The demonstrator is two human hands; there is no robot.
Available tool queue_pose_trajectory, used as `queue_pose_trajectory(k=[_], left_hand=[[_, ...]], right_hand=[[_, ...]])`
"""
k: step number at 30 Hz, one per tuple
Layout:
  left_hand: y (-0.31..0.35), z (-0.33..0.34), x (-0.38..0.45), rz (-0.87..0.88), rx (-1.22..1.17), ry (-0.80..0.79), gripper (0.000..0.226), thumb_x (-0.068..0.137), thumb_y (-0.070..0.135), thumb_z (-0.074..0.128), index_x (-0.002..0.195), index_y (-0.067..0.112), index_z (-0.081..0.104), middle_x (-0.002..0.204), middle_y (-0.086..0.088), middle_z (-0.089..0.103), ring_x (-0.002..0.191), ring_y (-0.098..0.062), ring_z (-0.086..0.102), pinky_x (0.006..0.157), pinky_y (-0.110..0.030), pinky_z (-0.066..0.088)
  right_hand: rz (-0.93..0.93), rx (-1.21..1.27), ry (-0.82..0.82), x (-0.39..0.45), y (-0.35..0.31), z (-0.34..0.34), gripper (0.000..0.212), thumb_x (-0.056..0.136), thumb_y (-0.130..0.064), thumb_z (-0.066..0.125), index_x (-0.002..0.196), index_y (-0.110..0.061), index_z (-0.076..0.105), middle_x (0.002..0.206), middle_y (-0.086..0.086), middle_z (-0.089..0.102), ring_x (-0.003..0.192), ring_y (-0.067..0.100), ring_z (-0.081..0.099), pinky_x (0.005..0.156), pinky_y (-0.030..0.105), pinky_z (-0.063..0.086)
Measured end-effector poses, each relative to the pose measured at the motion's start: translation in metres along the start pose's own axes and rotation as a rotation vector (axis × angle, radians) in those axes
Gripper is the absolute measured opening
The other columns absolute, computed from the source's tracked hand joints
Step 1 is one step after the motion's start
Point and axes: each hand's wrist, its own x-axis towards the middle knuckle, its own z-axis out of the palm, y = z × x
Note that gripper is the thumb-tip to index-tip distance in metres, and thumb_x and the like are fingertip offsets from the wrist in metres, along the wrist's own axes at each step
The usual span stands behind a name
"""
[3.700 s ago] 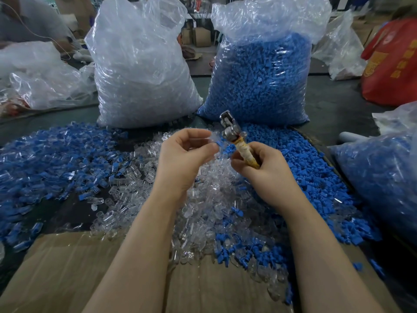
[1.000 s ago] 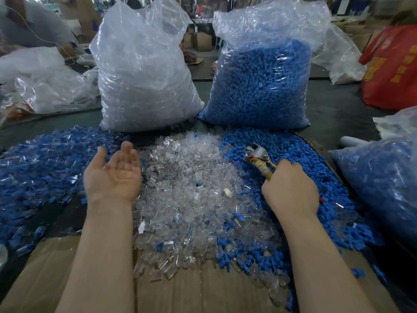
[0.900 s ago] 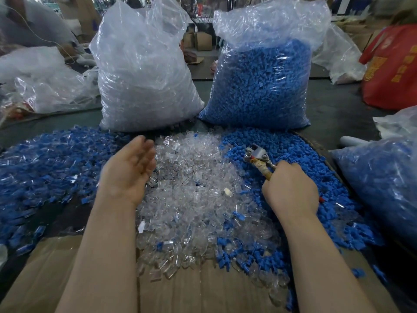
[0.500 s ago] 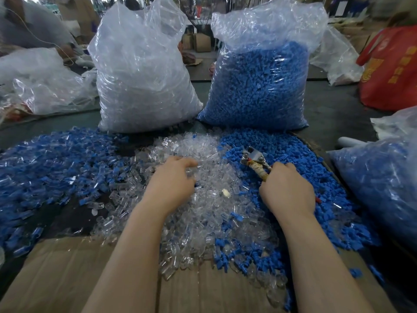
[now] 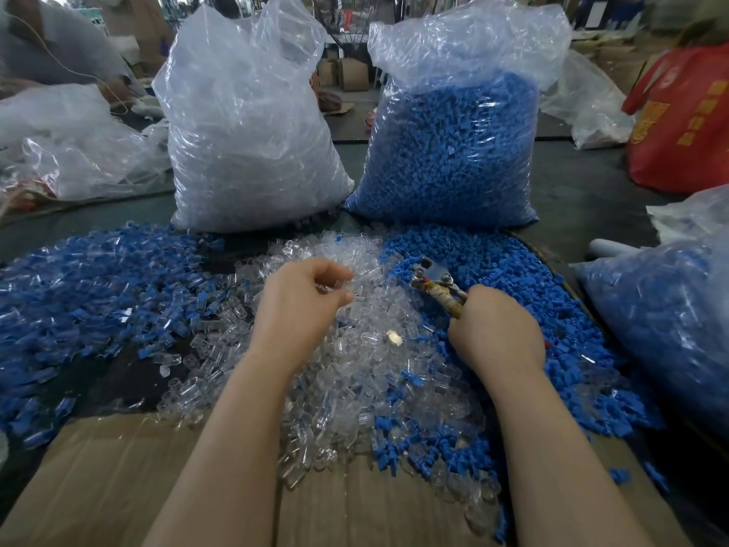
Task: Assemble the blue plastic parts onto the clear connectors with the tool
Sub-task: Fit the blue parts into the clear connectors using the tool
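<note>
Lifted left hand (image 5: 300,302) fingers (image 5: 335,274) now pinch a clear connector (image 5: 329,288).

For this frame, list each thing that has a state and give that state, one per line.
left hand: fingers curled, pinching at the clear connector pile; piece held too small to tell.
right hand: grips the tool, jaws lying over the loose blue parts.
bag of clear connectors: upright, top open.
bag of blue parts: upright, top open.
cardboard sheet: flat under the piles.
</note>
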Motion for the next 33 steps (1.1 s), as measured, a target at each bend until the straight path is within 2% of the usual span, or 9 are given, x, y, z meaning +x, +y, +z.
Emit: queue_pose_trajectory(k=[3, 9, 12, 16, 20, 23, 27, 29, 33], left_hand=[[0.003, 0.0, -0.001, 0.01, -0.148, -0.021, 0.024, 0.083, 0.008, 0.076, 0.09, 0.03, 0.068, 0.084, 0.013, 0.071, 0.072, 0.009, 0.065, 0.057, -0.002, 0.045], [0.011, 0.0, -0.003, 0.005, -0.427, -0.085, 0.025, 0.079, 0.002, 0.077, 0.092, 0.022, 0.072, 0.087, 0.008, 0.076, 0.081, -0.003, 0.071, 0.07, -0.01, 0.052], [0.015, 0.0, -0.003, 0.004, -0.533, -0.103, 0.026, 0.078, 0.002, 0.078, 0.092, 0.024, 0.074, 0.087, 0.007, 0.076, 0.081, -0.005, 0.071, 0.07, -0.012, 0.053], [0.019, 0.004, -0.006, 0.016, -0.572, -0.096, 0.024, 0.075, 0.005, 0.08, 0.087, 0.025, 0.075, 0.078, 0.009, 0.074, 0.074, -0.003, 0.068, 0.068, -0.013, 0.052], [0.022, 0.006, -0.007, -0.024, -0.603, -0.12, 0.024, 0.076, 0.004, 0.08, 0.091, 0.022, 0.075, 0.086, 0.004, 0.076, 0.084, -0.01, 0.072, 0.076, -0.02, 0.057], [0.023, 0.007, -0.007, -0.067, -0.669, -0.16, 0.021, 0.085, 0.001, 0.071, 0.097, 0.017, 0.074, 0.092, -0.002, 0.077, 0.093, -0.015, 0.073, 0.085, -0.028, 0.057], [0.024, 0.009, -0.007, -0.028, -0.65, -0.132, 0.02, 0.087, -0.003, 0.068, 0.095, 0.015, 0.072, 0.088, -0.002, 0.077, 0.087, -0.016, 0.074, 0.076, -0.024, 0.059], [0.024, 0.011, -0.008, -0.007, -0.619, -0.103, 0.022, 0.083, -0.001, 0.073, 0.096, 0.018, 0.072, 0.085, -0.002, 0.077, 0.084, -0.016, 0.074, 0.073, -0.023, 0.058], [0.025, 0.014, -0.007, 0.011, -0.573, -0.067, 0.033, 0.076, 0.003, 0.08, 0.104, 0.02, 0.073, 0.084, 0.003, 0.075, 0.079, -0.009, 0.072, 0.071, -0.02, 0.057]], right_hand=[[-0.011, 0.022, 0.028, 0.0, 0.001, 0.001, 0.02, 0.091, -0.024, 0.058, 0.081, -0.016, 0.044, 0.071, 0.001, 0.045, 0.056, 0.018, 0.043, 0.047, 0.03, 0.025], [-0.037, 0.167, 0.186, 0.001, 0.004, 0.002, 0.015, 0.091, -0.025, 0.058, 0.093, -0.021, 0.044, 0.065, -0.004, 0.043, 0.052, 0.015, 0.039, 0.046, 0.028, 0.023], [-0.053, 0.34, 0.186, 0.004, 0.001, 0.002, 0.012, 0.093, -0.034, 0.058, 0.094, -0.024, 0.051, 0.07, -0.005, 0.05, 0.06, 0.02, 0.045, 0.05, 0.031, 0.029], [-0.086, 0.657, 0.151, 0.004, -0.007, 0.003, 0.02, 0.092, -0.046, 0.061, 0.092, -0.027, 0.055, 0.08, -0.006, 0.061, 0.072, 0.02, 0.055, 0.061, 0.032, 0.039], [-0.129, 0.87, 0.179, -0.001, -0.012, 0.0, 0.018, 0.09, -0.041, 0.065, 0.082, -0.027, 0.059, 0.065, -0.01, 0.056, 0.057, 0.007, 0.049, 0.051, 0.027, 0.034], [-0.187, 1.017, 0.131, -0.002, -0.012, -0.002, 0.008, 0.093, -0.029, 0.065, 0.089, -0.023, 0.066, 0.071, -0.007, 0.063, 0.061, 0.012, 0.054, 0.057, 0.03, 0.045], [-0.284, 1.119, 0.107, -0.005, -0.014, -0.006, 0.023, 0.093, -0.011, 0.064, 0.086, -0.033, 0.069, 0.075, -0.003, 0.067, 0.066, 0.016, 0.058, 0.057, 0.017, 0.047], [-0.307, 1.153, 0.112, -0.006, -0.016, -0.008, 0.026, 0.091, -0.009, 0.066, 0.083, -0.034, 0.069, 0.083, -0.004, 0.069, 0.079, 0.021, 0.06, 0.062, 0.019, 0.05], [-0.307, 1.161, 0.126, -0.007, -0.019, -0.006, 0.02, 0.086, -0.016, 0.074, 0.076, -0.032, 0.066, 0.079, -0.007, 0.069, 0.071, 0.016, 0.063, 0.063, 0.021, 0.051]])
